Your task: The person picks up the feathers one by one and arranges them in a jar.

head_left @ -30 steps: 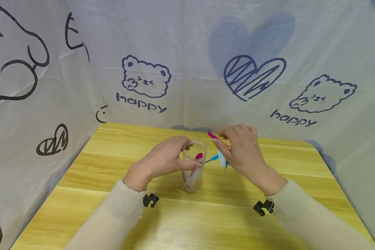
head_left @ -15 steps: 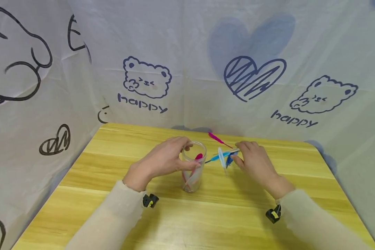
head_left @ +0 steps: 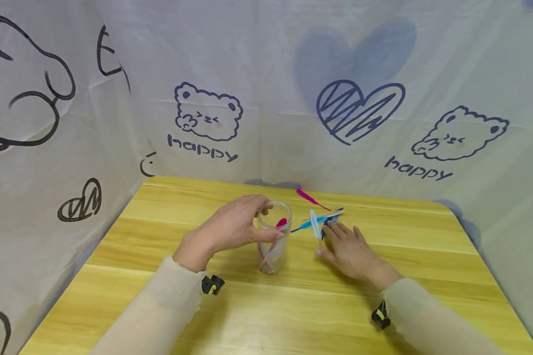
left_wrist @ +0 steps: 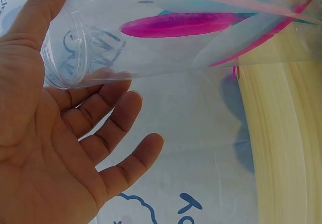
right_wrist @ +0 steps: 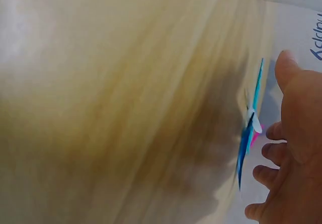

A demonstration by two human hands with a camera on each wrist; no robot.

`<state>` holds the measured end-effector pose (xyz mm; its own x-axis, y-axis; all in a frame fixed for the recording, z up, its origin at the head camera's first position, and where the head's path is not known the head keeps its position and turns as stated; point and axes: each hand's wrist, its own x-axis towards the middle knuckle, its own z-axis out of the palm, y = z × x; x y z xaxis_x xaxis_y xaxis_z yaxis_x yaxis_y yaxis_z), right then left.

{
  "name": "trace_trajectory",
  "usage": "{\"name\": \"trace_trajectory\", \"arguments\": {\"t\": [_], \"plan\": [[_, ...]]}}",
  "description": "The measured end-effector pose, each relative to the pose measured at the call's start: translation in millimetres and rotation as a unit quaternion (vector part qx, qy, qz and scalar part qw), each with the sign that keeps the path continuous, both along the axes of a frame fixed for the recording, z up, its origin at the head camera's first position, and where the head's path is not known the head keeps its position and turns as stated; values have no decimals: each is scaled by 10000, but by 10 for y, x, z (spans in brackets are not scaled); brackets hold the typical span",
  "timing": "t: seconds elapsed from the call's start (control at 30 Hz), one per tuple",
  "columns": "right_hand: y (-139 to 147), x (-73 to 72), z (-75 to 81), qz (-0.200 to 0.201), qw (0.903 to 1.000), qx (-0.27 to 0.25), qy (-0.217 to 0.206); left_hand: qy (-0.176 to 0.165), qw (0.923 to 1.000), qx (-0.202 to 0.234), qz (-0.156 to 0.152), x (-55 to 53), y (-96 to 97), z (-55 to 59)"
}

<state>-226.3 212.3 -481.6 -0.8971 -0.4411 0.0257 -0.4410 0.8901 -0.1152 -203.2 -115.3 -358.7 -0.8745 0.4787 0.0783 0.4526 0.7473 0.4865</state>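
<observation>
Toward the far edge of the tabletop (head_left: 257, 315) I log: one clear cup (head_left: 281, 249), upright, feathers inside (head_left: 282, 223), gripped near the rim by the left hand (head_left: 233, 222). Right of it, loose blue feathers (head_left: 310, 223), one white feather (head_left: 315, 224), one pink feather (head_left: 307, 196) nearest that edge; the right hand (head_left: 351, 251), fingers spread, beside them, contact unclear.

Laid out on yellow wood-grain tabletop (head_left: 284, 315), with slender multicoloured feathers (left_wrist: 181, 25) inside clear cylindrical plastic jar (head_left: 274, 249) at left, loose slim blue-and-white feathers (head_left: 308, 224) right of it, slim magenta feather (head_left: 307, 195) behind those.
</observation>
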Motion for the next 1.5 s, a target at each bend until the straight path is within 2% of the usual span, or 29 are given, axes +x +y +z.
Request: {"name": "trace_trajectory", "arguments": {"t": [0.17, 0.33, 0.5, 0.63, 0.87, 1.17, 1.3, 1.4, 1.5], "plan": [[12, 12, -60, 24, 9999, -7, -107, -46, 10000, 38, 38, 5, 4, -17], [88, 7, -112, 274, 9995, -86, -156, -49, 10000, 29, 27, 10, 1, -23], [245, -2, -136, 459, 9988, -142, 18, -49, 10000, 47, 13, 12, 0, -11], [424, 20, -92, 445, 9987, -181, 186, -46, 10000, 60, -6, 3, -5, -11], [763, 96, -37, 561, 9943, -323, 847, -103, 9999, 124, -24, -18, -9, -17], [1178, 165, 28, 90, 9963, -190, 834, -142, 9998, 169, -35, -15, -5, -15], [1175, 157, 65, -128, 9910, -217, 1318, -172, 9997, 173, -15, -5, -12, -8], [1107, 158, 69, -514, 9848, -342, 1624, -172, 9997, 175, -18, -2, -15, -9], [1022, 165, 60, -912, 9827, -406, 1558, -171, 9997, 197, -33, -3, -15, -17]]}}
